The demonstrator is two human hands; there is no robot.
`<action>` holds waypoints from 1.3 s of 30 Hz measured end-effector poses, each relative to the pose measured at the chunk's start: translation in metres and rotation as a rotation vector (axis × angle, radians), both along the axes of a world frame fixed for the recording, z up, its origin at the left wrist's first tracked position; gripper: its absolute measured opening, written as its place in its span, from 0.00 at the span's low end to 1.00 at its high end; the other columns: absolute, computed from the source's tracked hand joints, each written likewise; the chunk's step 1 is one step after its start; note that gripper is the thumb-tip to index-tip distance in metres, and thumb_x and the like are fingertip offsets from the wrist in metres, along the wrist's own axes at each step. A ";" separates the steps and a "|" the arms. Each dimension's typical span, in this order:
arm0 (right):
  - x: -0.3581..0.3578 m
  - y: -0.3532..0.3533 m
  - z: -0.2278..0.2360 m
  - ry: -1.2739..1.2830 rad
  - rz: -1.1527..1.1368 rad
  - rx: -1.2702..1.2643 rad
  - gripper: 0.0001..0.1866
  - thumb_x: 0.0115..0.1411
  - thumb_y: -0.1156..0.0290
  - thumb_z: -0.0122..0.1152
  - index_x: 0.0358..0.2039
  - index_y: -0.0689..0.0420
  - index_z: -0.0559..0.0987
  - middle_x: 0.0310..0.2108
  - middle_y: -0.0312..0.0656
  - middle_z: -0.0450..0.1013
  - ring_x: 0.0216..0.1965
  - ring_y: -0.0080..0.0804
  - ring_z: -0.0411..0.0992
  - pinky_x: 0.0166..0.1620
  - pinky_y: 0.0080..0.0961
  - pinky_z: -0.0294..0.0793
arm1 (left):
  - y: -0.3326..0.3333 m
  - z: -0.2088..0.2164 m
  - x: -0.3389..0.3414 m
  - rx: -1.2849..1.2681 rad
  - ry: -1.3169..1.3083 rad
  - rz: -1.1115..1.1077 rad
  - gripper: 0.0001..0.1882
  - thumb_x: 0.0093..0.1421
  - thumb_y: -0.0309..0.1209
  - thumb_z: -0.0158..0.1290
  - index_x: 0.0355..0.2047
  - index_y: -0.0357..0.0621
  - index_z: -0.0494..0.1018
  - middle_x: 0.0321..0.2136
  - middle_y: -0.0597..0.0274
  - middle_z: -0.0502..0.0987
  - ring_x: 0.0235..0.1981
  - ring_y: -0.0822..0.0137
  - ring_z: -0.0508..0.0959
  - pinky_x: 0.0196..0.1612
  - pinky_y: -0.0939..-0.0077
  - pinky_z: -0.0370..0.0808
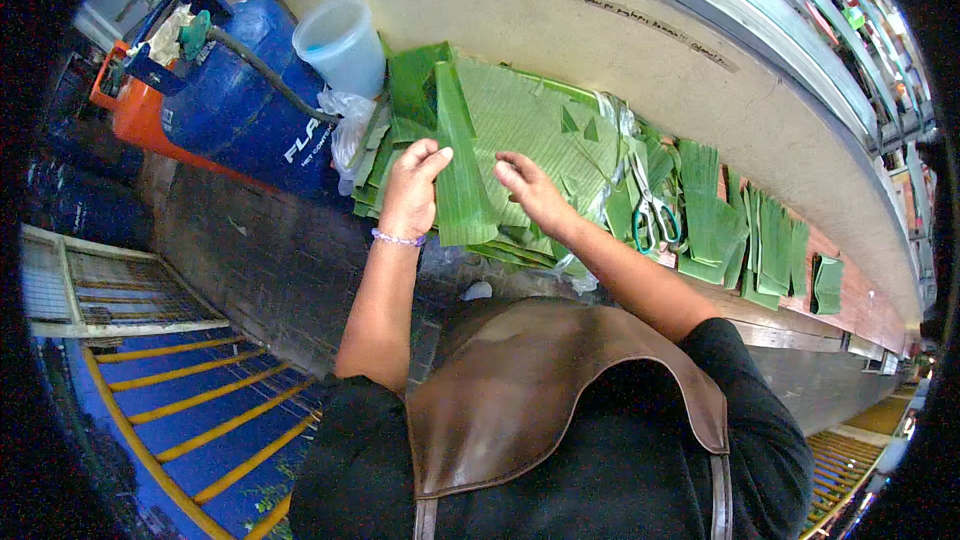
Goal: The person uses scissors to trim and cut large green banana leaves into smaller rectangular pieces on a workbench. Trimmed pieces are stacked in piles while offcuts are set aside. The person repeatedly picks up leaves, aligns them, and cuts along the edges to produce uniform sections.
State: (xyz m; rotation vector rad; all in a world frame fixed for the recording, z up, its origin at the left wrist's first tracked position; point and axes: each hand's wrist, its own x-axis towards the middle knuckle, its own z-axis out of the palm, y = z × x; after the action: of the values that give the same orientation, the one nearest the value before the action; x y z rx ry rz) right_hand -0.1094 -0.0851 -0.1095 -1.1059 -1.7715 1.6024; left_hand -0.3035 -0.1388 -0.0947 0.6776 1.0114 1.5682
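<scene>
A long folded piece of banana leaf [460, 170] hangs from my left hand [410, 185], whose thumb and fingers are closed on its left edge. My right hand [532, 192] is just right of that piece, apart from it, with its fingers loosely stretched and nothing visible in them. Beneath both hands spreads a broad stack of banana leaves [545, 120], with small cut scraps [580, 126] on top. Scissors with teal and black handles [652, 215] lie at the right of the stack, blades pointing away from me.
Cut leaf bundles [768, 245] line the wooden bench [850, 285] to the right. At the left stand a blue gas cylinder [250, 90] with a hose, a translucent bucket [345, 45] and a plastic bag [348, 135]. A pale wall [640, 50] rises behind; yellow bars [200, 415] are at lower left.
</scene>
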 end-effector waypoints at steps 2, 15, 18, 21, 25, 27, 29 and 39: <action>0.002 0.004 -0.004 0.249 -0.052 -0.352 0.35 0.61 0.41 0.50 0.55 0.59 0.68 0.50 0.49 0.69 0.49 0.42 0.68 0.51 0.38 0.68 | 0.003 0.010 0.015 -0.055 -0.057 -0.098 0.03 0.60 0.23 0.51 0.30 0.43 0.68 0.28 0.69 0.72 0.29 0.74 0.73 0.35 0.78 0.73; 0.040 0.005 -0.038 0.637 -0.161 -0.847 0.22 0.58 0.58 0.61 0.50 0.56 0.73 0.46 0.43 0.74 0.47 0.37 0.72 0.53 0.41 0.70 | 0.014 -0.037 0.077 -0.203 -0.156 -0.297 0.08 0.64 0.26 0.45 0.41 0.39 0.70 0.38 0.59 0.76 0.38 0.65 0.77 0.41 0.70 0.76; 0.042 0.003 -0.032 0.627 -0.156 -0.763 0.19 0.56 0.66 0.64 0.46 0.57 0.74 0.43 0.42 0.75 0.42 0.36 0.74 0.48 0.38 0.74 | 0.016 -0.033 0.076 -0.243 0.422 -0.253 0.07 0.61 0.29 0.50 0.38 0.41 0.72 0.37 0.58 0.75 0.35 0.66 0.76 0.39 0.72 0.74; 0.043 0.002 -0.026 0.635 -0.179 -0.735 0.15 0.55 0.70 0.65 0.43 0.58 0.75 0.38 0.41 0.77 0.38 0.35 0.76 0.44 0.36 0.76 | 0.013 -0.025 0.075 -0.259 1.133 -0.090 0.06 0.56 0.30 0.56 0.30 0.41 0.75 0.34 0.58 0.74 0.31 0.69 0.74 0.36 0.75 0.72; 0.046 0.002 -0.021 0.626 -0.198 -0.740 0.16 0.54 0.69 0.65 0.43 0.58 0.75 0.38 0.41 0.77 0.37 0.34 0.76 0.43 0.37 0.77 | 0.009 -0.022 0.079 0.162 1.309 0.283 0.06 0.53 0.29 0.59 0.28 0.41 0.74 0.31 0.60 0.75 0.24 0.70 0.73 0.30 0.77 0.72; 0.047 0.001 -0.021 0.612 -0.219 -0.738 0.16 0.54 0.69 0.66 0.43 0.58 0.75 0.38 0.41 0.77 0.37 0.35 0.76 0.43 0.37 0.77 | 0.011 -0.021 0.080 0.167 1.171 0.256 0.06 0.53 0.27 0.59 0.30 0.41 0.74 0.30 0.61 0.75 0.22 0.71 0.73 0.28 0.77 0.71; 0.048 0.001 -0.020 0.597 -0.245 -0.735 0.17 0.54 0.69 0.66 0.43 0.58 0.75 0.38 0.42 0.77 0.36 0.35 0.76 0.43 0.37 0.77 | 0.011 -0.020 0.081 0.022 0.938 0.122 0.07 0.54 0.26 0.59 0.32 0.41 0.73 0.28 0.63 0.75 0.21 0.72 0.72 0.27 0.78 0.71; 0.031 -0.007 -0.009 0.589 -0.406 -0.636 0.20 0.52 0.72 0.67 0.43 0.62 0.72 0.37 0.45 0.76 0.34 0.37 0.76 0.39 0.38 0.78 | 0.015 -0.032 0.079 0.093 0.801 0.115 0.08 0.58 0.22 0.54 0.37 0.40 0.69 0.24 0.60 0.75 0.23 0.71 0.74 0.30 0.76 0.72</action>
State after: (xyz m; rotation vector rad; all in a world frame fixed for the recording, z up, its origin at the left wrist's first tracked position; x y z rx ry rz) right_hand -0.0786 -0.0918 -0.1187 -1.0078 -0.6253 1.9946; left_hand -0.2241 -0.1241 -0.1265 1.3927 1.5794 1.4594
